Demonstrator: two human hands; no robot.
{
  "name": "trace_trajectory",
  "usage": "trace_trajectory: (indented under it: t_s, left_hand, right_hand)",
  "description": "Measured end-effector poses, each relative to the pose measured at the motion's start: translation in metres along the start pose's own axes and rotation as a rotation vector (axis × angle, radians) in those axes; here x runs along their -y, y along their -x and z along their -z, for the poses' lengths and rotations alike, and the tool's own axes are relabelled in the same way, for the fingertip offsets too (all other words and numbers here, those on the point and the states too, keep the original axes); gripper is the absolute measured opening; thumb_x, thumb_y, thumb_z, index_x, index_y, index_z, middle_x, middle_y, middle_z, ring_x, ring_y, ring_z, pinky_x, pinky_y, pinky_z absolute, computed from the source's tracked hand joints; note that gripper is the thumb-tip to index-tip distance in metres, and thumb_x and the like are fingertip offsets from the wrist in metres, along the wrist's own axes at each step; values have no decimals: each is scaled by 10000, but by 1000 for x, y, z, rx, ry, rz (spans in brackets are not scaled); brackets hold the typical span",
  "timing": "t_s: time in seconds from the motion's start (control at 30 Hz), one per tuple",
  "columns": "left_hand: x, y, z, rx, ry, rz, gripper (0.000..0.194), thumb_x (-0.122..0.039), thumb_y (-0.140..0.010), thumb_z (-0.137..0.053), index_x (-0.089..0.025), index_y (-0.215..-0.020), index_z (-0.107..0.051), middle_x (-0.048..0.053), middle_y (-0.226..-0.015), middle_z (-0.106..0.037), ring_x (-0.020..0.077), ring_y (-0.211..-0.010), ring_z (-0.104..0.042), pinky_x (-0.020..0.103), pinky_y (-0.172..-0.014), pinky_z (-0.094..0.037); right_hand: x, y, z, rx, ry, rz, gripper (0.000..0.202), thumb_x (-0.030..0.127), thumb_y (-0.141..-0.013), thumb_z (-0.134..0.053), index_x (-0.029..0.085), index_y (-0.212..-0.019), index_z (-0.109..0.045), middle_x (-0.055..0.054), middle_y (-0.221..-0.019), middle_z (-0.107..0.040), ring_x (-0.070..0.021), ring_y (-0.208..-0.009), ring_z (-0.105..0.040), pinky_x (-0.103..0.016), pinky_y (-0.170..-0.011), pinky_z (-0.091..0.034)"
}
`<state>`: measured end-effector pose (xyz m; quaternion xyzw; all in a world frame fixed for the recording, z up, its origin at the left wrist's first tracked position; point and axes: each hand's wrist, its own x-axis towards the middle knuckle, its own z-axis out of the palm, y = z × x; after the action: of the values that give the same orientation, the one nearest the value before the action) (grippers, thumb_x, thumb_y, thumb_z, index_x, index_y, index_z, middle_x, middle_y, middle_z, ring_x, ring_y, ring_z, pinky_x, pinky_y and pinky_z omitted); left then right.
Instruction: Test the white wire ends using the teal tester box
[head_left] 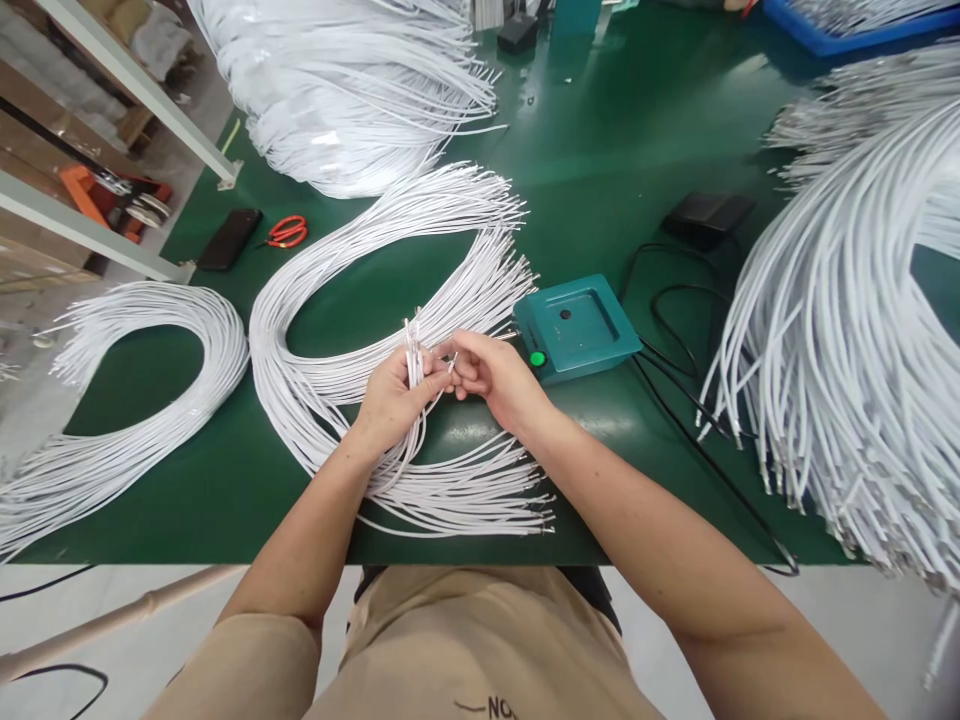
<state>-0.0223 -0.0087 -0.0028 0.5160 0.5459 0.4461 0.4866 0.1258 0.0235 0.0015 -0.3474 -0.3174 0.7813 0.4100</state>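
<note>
Fingers of the left hand [396, 398] wrap around a small bunch of white wires [414, 365], its metal-tipped ends standing up beside the thumb. The right hand [499, 372] meets it, fingers curled close together at a single wire end [452, 362]; whether they pinch it I cannot tell. Both hands are over the table [585, 200], between its middle and its near edge, above a large curved wire bundle [279, 325] with fanned ends. Just right of that bundle sits a teal device [581, 330] with a green button [538, 358].

The work looks partway along: one small bunch is gathered, while most of the large bundle lies out of hand. Whether the looped bundle [221, 350] by the table's left edge is finished or waiting, I cannot tell.
</note>
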Motion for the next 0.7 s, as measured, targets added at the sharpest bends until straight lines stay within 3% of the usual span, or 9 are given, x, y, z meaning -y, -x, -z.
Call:
trace_trajectory:
  t_s: [0.13, 0.4, 0.57, 0.7]
  left_hand:
    - [0, 0, 0, -17, -29, -16, 315, -295, -695, -764, -198, -717, -465, -59, -633, -565, 105, -561, -569, 262, -600, -464]
    - [2, -3, 5, -49, 34, -53, 326, -295, -699, -769, -194, -733, -461, -34, -715, -630, 116, -633, -615, 256, -637, -490]
    - [6, -4, 8, -52, 39, -90, 304, -304, -713, -775, -183, -789, -506, -19, -760, -642, 123, -685, -617, 253, -662, -483]
    - [8, -5, 10, -48, 24, -119, 351, -315, -738, -765, -197, -1017, -587, -23, -784, -639, 114, -686, -608, 240, -668, -484]
  right_hand:
    - [-1, -2, 4, 100, 14, -32, 290, 419, -764, -674, 152, -659, -634, 104, -440, -290, -51, -414, -287, -211, -509, -388]
    - [-2, -5, 8, 216, -143, -95, 415, 450, -759, -719, 166, -558, -492, 80, -513, -376, -52, -504, -361, -211, -609, -425]
    - [0, -2, 4, 102, -56, -2, 350, 439, -734, -727, 156, -600, -571, 53, -586, -504, -44, -488, -386, -229, -590, -444]
    - [2, 2, -2, -31, 137, 147, 223, 378, -715, -734, 160, -711, -688, 19, -654, -615, -71, -557, -491, -231, -587, -457]
